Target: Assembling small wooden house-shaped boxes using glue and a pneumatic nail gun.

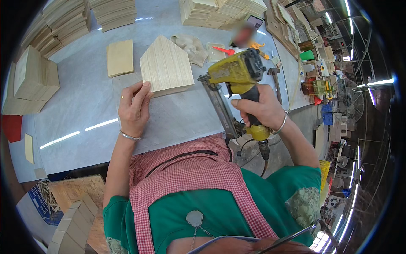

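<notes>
My right hand (268, 108) is wrapped round the black grip of a yellow-and-black pneumatic nail gun (230, 70), holding it above the front of the table. Its nose points left, towards a pale house-shaped wooden box (165, 65) with a pointed top. An air hose (264, 153) hangs from the base of the gun's handle. Closed at the box's lower left corner, my left hand (135, 106) has its fingertips on the edge there. Left of the box lies a small rectangular wooden board (120, 58).
Behind the box are a crumpled cloth (190, 47) and a red-nozzled item (224, 50). A hammer (275, 82) lies to the right on the grey table (84, 97). Stacked wooden pieces (36, 78) stand at the left, with more stacks (222, 12) at the back.
</notes>
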A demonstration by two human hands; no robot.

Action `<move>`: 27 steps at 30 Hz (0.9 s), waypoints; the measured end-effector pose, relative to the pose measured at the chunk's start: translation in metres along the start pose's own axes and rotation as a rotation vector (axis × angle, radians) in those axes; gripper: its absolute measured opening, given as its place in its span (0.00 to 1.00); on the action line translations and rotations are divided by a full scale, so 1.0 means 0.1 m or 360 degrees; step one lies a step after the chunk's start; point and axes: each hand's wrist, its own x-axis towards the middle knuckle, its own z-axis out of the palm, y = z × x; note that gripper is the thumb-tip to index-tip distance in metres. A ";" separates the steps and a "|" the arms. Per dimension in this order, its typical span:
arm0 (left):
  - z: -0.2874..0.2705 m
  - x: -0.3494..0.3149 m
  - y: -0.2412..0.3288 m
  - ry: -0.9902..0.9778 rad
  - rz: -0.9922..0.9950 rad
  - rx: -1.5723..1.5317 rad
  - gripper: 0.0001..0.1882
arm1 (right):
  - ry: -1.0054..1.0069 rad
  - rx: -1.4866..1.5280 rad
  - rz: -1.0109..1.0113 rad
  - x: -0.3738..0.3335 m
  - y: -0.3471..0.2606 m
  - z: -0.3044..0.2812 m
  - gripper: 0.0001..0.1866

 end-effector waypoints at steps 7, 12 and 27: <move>-0.03 -0.02 0.04 -0.0042 -0.0076 -0.0002 0.14 | -0.0124 -0.0135 -0.0002 0.02 -0.13 0.11 0.13; -0.02 -0.01 0.04 -0.0034 -0.0076 -0.0007 0.14 | -0.0147 -0.0146 0.0006 0.04 -0.13 0.12 0.14; -0.01 0.00 -0.01 0.0028 0.0009 -0.0017 0.15 | -0.0168 -0.0258 -0.0091 0.06 -0.30 0.33 0.15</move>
